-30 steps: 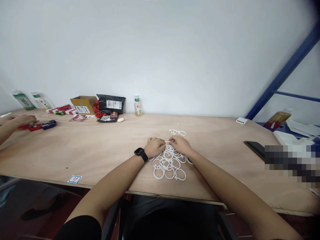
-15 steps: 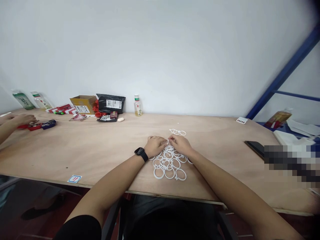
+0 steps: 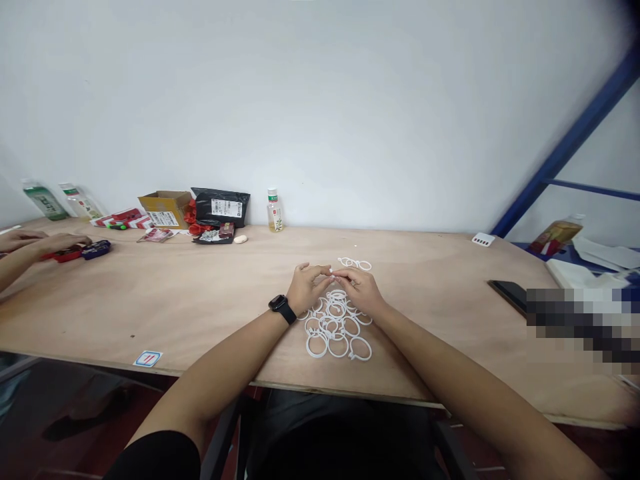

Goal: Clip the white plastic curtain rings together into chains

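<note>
Workbench seen from the wearer's side: one pale brown wooden table (image 3: 210, 300) against a white wall, two bare hands at work on it. The left hand (image 3: 310, 288), one black smartwatch (image 3: 283, 308) on its wrist, and the right hand (image 3: 363, 287) meet tip to tip; thumb and fingers of each pinch one small white plastic piece (image 3: 332, 272), held just above the table and largely hidden by the fingers. Below and toward the table's near edge lies one heap of thin white plastic rings (image 3: 334, 328); three rings form its nearest row, while the others overlap too closely for me to count. Beyond the hands lies one small group of white rings (image 3: 356, 263), at least two in number.

Along the wall, left to right: one green-tinted clear bottle (image 3: 45, 201), one clear bottle with a white cap (image 3: 80, 201), one open brown cardboard box (image 3: 167, 210), one black plastic parcel (image 3: 220, 208) with a white label, and one bottle of pale yellow drink (image 3: 275, 213). At far left, a co-worker's two hands (image 3: 65, 244) are beside one dark blue object (image 3: 96, 250).
</note>
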### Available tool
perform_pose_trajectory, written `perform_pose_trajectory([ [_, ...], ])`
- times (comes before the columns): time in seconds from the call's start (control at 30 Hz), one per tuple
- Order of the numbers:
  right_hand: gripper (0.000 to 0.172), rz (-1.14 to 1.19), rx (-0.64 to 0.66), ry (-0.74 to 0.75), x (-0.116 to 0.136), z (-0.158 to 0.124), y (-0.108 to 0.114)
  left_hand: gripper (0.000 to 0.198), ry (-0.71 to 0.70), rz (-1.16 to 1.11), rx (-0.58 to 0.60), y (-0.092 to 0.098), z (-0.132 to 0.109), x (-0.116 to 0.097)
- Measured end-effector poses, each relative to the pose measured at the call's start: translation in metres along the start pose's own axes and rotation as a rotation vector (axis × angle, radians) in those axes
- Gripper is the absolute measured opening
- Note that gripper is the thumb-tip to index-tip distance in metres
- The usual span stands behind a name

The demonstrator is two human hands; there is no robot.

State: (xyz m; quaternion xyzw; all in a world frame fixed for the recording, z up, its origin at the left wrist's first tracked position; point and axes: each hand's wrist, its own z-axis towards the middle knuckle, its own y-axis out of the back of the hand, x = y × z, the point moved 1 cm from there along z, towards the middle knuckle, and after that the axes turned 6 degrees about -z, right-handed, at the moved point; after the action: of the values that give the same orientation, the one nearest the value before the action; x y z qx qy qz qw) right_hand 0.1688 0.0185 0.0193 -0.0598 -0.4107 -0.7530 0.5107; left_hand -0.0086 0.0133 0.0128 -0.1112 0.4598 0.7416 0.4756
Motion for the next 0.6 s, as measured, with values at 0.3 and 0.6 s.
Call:
perform_pose_trajectory([
  [0.3, 0.015, -0.064, -0.057, 0.095, 0.002, -0.002, -0.002, 0.012, -0.007, -0.088, -0.018, -0.002, -0.001, -0.004],
  [0.6, 0.017, -0.094, -0.037, -0.048, -0.008, 0.001, 0.001, 0.019, -0.026, 0.003, 0.041, -0.003, 0.001, 0.0],
])
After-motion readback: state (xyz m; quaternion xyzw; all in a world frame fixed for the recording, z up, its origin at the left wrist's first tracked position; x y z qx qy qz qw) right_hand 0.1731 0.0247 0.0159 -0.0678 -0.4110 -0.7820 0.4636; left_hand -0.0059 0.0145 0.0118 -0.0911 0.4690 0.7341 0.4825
